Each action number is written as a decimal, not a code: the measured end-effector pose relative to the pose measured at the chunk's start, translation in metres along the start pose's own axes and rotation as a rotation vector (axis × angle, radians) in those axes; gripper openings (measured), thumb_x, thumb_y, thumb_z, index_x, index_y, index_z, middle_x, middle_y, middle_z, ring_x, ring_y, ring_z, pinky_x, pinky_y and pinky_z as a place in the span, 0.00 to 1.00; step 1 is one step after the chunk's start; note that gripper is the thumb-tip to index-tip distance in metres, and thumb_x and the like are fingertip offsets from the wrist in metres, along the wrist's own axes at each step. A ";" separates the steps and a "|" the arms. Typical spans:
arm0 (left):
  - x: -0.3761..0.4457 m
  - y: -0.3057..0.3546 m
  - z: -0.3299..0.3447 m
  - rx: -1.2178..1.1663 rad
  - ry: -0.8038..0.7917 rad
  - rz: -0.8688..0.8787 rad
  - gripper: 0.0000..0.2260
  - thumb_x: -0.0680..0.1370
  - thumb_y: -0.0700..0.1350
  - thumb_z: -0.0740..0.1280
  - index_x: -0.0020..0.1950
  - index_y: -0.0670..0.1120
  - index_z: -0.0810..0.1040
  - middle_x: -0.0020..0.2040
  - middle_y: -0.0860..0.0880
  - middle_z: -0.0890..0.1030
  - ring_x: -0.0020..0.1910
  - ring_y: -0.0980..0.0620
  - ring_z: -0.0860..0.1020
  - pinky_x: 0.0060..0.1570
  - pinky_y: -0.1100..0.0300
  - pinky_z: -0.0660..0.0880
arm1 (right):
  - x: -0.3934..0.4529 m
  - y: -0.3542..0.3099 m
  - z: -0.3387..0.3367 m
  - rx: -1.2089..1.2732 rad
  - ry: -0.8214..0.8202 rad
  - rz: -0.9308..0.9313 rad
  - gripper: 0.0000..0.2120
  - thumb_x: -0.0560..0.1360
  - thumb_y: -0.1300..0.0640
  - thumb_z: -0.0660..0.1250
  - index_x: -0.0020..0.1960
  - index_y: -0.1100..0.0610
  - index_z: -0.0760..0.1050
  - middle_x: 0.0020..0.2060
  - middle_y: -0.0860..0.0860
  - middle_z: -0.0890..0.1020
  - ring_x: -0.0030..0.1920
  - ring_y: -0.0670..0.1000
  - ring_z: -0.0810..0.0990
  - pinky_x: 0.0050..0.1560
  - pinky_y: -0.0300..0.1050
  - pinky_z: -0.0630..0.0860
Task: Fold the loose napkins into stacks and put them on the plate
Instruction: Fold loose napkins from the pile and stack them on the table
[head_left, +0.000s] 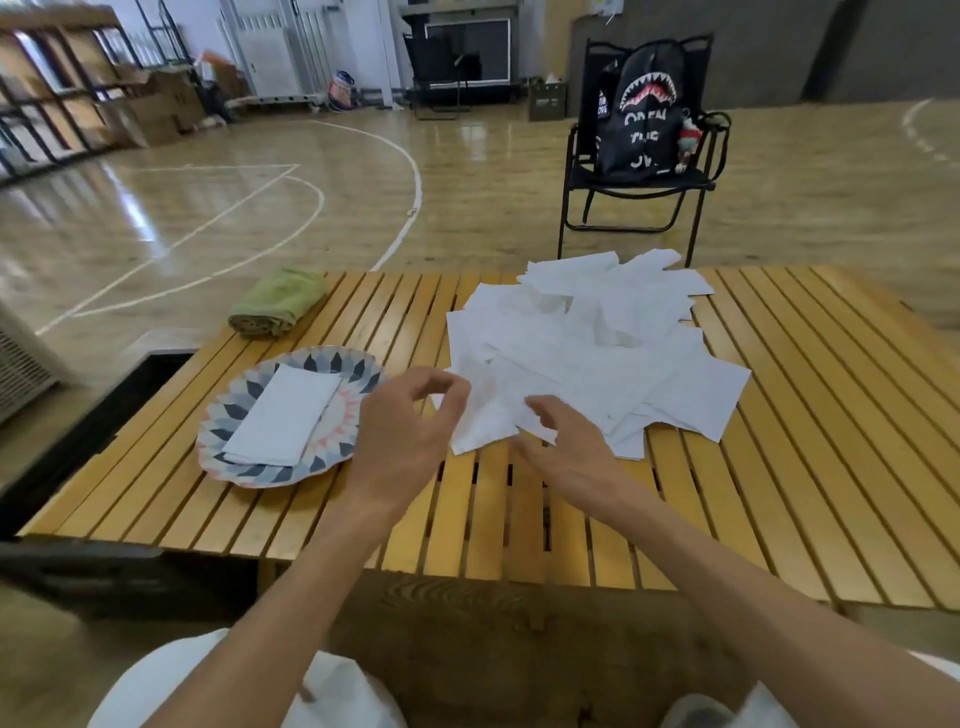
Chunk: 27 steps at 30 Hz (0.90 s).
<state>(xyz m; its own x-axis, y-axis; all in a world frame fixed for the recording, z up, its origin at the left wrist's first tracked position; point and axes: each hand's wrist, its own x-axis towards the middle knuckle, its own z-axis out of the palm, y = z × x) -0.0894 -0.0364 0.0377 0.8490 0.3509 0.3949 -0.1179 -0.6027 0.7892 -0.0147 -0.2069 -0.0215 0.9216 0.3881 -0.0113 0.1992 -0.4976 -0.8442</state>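
Note:
A loose pile of white napkins (587, 332) covers the middle and far right of the slatted wooden table (810, 447). Left of it sits a patterned plate (358, 370) with a folded stack of napkins (283, 415) on it. My left hand (408, 431) hovers between plate and pile. Its thumb and forefinger curl together and pinch the left edge of the nearest napkin (485, 421). My right hand (563, 441) lies on the same napkin's right side, fingers spread and fingertips pressing on the paper.
A rolled green towel (278, 301) lies at the table's far left corner. Beyond the table stands a black folding chair (639, 192) with a black shark-print bag (644, 119) on it. A dark crate (104, 415) sits beside the table's left edge.

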 end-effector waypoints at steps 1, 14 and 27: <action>0.000 0.010 -0.005 -0.111 -0.009 -0.019 0.04 0.79 0.47 0.69 0.49 0.48 0.83 0.42 0.58 0.83 0.46 0.61 0.80 0.44 0.71 0.75 | -0.008 0.000 -0.009 0.072 0.007 0.016 0.31 0.77 0.47 0.70 0.76 0.48 0.62 0.72 0.44 0.68 0.72 0.46 0.67 0.65 0.42 0.66; -0.009 -0.004 0.015 -0.587 -0.258 -0.260 0.06 0.73 0.50 0.69 0.41 0.51 0.85 0.43 0.52 0.83 0.48 0.53 0.80 0.50 0.53 0.74 | -0.044 0.001 -0.058 0.286 -0.106 0.046 0.10 0.74 0.50 0.74 0.53 0.53 0.81 0.46 0.45 0.86 0.47 0.45 0.85 0.48 0.42 0.80; -0.012 -0.029 0.025 0.234 -0.414 0.355 0.20 0.74 0.59 0.71 0.62 0.58 0.72 0.67 0.62 0.70 0.69 0.65 0.64 0.68 0.60 0.64 | -0.040 0.010 -0.053 -0.093 -0.195 -0.086 0.08 0.80 0.49 0.66 0.45 0.47 0.82 0.39 0.44 0.81 0.43 0.44 0.78 0.44 0.40 0.71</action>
<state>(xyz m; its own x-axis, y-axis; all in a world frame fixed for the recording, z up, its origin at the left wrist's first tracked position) -0.0835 -0.0411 -0.0012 0.9143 -0.1814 0.3622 -0.3546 -0.7905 0.4994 -0.0318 -0.2684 -0.0007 0.8196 0.5706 -0.0526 0.3123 -0.5218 -0.7938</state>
